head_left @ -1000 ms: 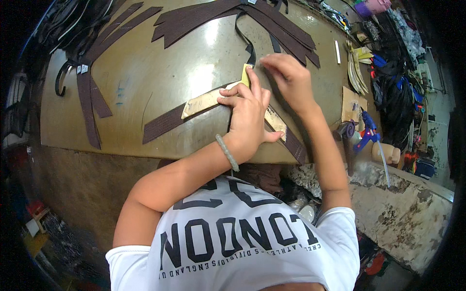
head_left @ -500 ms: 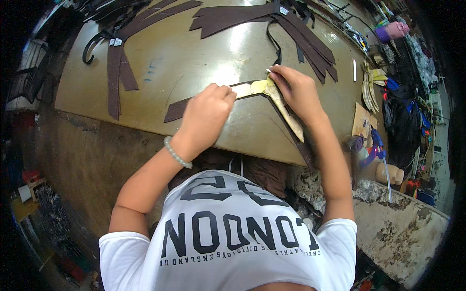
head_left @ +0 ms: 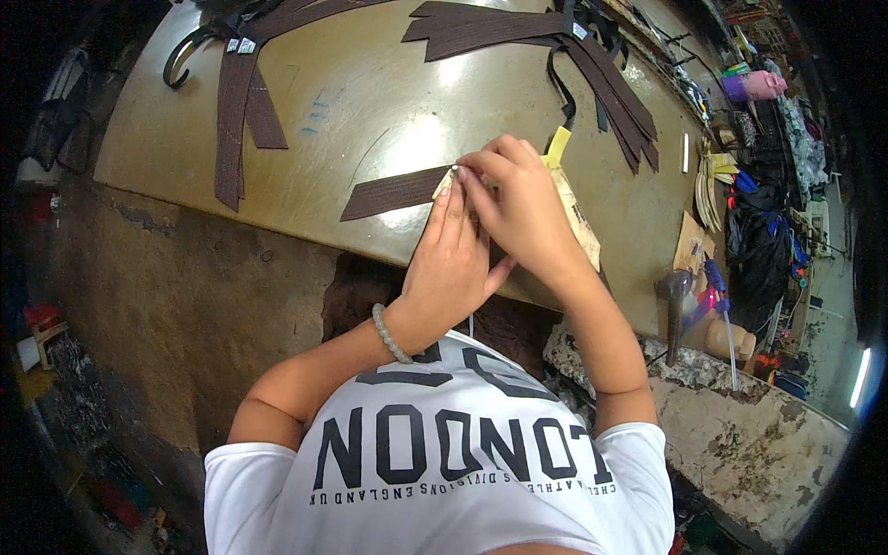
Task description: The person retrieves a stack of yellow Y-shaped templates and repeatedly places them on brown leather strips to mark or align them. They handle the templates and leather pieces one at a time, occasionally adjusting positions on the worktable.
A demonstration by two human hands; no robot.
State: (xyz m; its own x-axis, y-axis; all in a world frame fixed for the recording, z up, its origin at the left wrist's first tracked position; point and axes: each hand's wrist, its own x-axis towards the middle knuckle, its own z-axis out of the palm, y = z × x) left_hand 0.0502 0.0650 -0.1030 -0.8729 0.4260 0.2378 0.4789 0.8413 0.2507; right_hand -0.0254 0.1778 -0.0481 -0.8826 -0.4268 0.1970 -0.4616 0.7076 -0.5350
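My left hand (head_left: 450, 245) lies flat, fingers stretched out, on a cream, yellow-ended angled template (head_left: 575, 217) that is partly under both hands. Beneath the template is a dark brown stitched strap (head_left: 398, 194), its free end reaching left across the table. My right hand (head_left: 523, 199) crosses close above the left fingertips. Its thumb and fingers pinch a small white stick (head_left: 454, 168), which touches the template's left end; its exact kind is too small to make out.
Bundles of brown straps lie at the far left (head_left: 242, 129) and far right (head_left: 592, 69) of the table (head_left: 314, 176). Along the right edge are yellow-cream templates (head_left: 708, 190), a pink-purple bottle (head_left: 754, 86), a blue-handled tool (head_left: 717, 277) and black bags (head_left: 754, 222).
My right hand has moved left with the white stick, from the template's bend to its left end. My left hand has shifted right and flattened onto the template. The view has shifted slightly.
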